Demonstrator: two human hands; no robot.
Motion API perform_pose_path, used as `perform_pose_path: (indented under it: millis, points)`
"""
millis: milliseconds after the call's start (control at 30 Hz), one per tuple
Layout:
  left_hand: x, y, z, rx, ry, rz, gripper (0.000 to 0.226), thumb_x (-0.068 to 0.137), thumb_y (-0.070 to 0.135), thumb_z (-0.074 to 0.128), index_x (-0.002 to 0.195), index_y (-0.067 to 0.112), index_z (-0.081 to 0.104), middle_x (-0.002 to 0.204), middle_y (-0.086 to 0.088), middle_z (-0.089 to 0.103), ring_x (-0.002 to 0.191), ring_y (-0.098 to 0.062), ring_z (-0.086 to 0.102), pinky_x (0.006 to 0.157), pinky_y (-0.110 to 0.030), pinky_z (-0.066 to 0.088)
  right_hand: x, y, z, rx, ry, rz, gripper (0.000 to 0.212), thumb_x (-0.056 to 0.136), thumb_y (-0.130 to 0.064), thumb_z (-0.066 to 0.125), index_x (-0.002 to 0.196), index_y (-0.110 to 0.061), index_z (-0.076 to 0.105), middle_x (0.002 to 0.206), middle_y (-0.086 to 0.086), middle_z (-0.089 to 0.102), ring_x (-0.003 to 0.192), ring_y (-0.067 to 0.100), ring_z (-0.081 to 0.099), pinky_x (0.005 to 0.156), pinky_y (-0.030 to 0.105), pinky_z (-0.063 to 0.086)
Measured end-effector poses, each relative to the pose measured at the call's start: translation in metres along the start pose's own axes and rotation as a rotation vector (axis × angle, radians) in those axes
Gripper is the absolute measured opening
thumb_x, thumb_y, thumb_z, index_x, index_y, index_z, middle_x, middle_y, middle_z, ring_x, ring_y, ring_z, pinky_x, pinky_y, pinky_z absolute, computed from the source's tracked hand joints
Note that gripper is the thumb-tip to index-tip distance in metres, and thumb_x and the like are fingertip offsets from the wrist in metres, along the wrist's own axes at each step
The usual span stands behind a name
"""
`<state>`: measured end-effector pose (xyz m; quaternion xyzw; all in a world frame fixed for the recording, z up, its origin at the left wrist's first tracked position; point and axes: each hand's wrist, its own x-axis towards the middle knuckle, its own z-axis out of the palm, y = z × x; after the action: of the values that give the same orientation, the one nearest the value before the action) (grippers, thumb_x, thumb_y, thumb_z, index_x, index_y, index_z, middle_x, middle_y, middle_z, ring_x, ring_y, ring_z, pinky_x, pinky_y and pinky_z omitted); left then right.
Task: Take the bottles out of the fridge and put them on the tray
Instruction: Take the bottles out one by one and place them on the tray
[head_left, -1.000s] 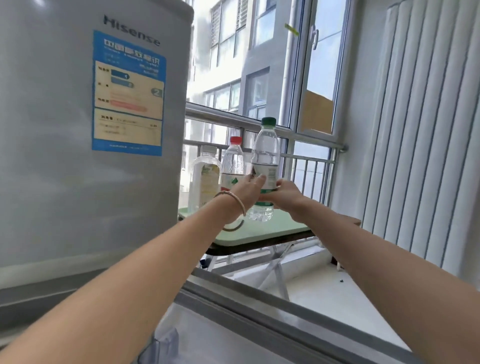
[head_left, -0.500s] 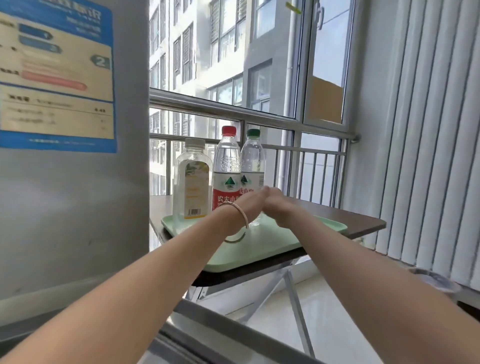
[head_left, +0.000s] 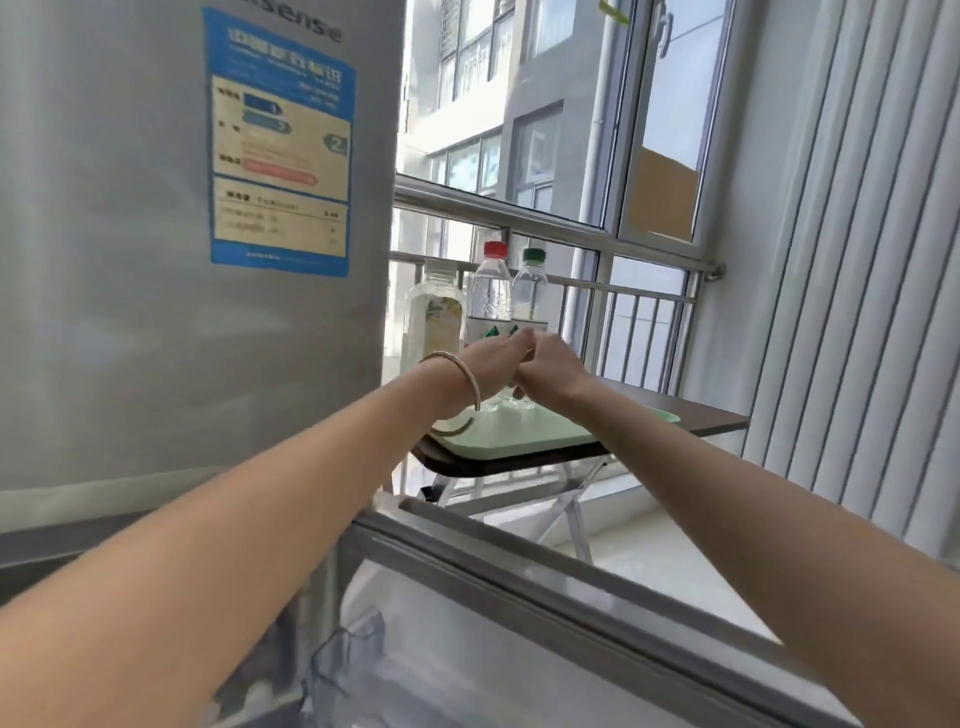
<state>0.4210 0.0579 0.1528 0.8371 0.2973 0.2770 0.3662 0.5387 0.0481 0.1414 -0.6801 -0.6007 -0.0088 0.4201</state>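
Three bottles stand on the pale green tray (head_left: 524, 442): a square clear bottle with a yellow label (head_left: 434, 317), a red-capped bottle (head_left: 489, 291) and a green-capped bottle (head_left: 531, 291). My left hand (head_left: 493, 370), with a bangle on the wrist, and my right hand (head_left: 551, 375) meet in front of the green-capped bottle's lower half, fingers curled around it. They hide its label and middle. Its base rests on the tray.
The tray lies on a dark folding table (head_left: 719, 419) by the window railing (head_left: 519, 214). The grey fridge (head_left: 156, 291) rises on the left. Its open door's rim and clear shelf (head_left: 519, 587) cross below my arms. White vertical slats (head_left: 862, 260) line the right wall.
One second ago both hands held the green-capped bottle above the tray. It now stands on the tray beside the red-capped bottle, and my hands are lower on it.
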Motion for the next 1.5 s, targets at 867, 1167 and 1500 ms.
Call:
perform_pose_path:
  millis: [867, 1167, 1500]
  points:
    - [-0.271, -0.305, -0.105, 0.776, -0.083, -0.836, 0.071, 0.096, 0.059, 0.019, 0.154, 0.022, 0.003, 0.162, -0.012, 0.001, 0.149, -0.032, 0.006, 0.121, -0.045, 0.011, -0.166, -0.137, 0.360, -0.409, -1.112, -0.168, 0.078, 0.077, -0.053, 0.068, 0.144, -0.026, 0.039, 0.142, 0.005, 0.050, 0.123, 0.029, 0.053, 0.096, 0.040, 0.048]
    - [-0.279, -0.407, -0.089, 0.764, 0.087, -0.950, 0.064, 0.096, 0.055, 0.019, 0.151, 0.035, -0.008, 0.162, -0.001, -0.012, 0.150, -0.027, -0.008, 0.118, -0.056, 0.003, -0.168, -0.112, 0.478, -0.418, -1.005, -0.354, 0.100, 0.084, -0.031, 0.070, 0.155, -0.033, 0.000, 0.163, 0.012, -0.005, 0.148, 0.037, 0.014, 0.117, 0.050, 0.024]
    - [-0.305, -0.435, -0.104, 0.687, 0.199, -1.017, 0.064, 0.100, 0.046, 0.023, 0.153, 0.025, -0.005, 0.163, -0.001, -0.009, 0.150, -0.027, -0.005, 0.120, -0.052, 0.010, -0.163, -0.134, 0.528, -0.394, -0.645, -0.763, 0.055, 0.087, -0.035, 0.066, 0.136, -0.022, 0.044, 0.143, 0.019, 0.032, 0.126, 0.038, 0.043, 0.096, 0.044, 0.046]
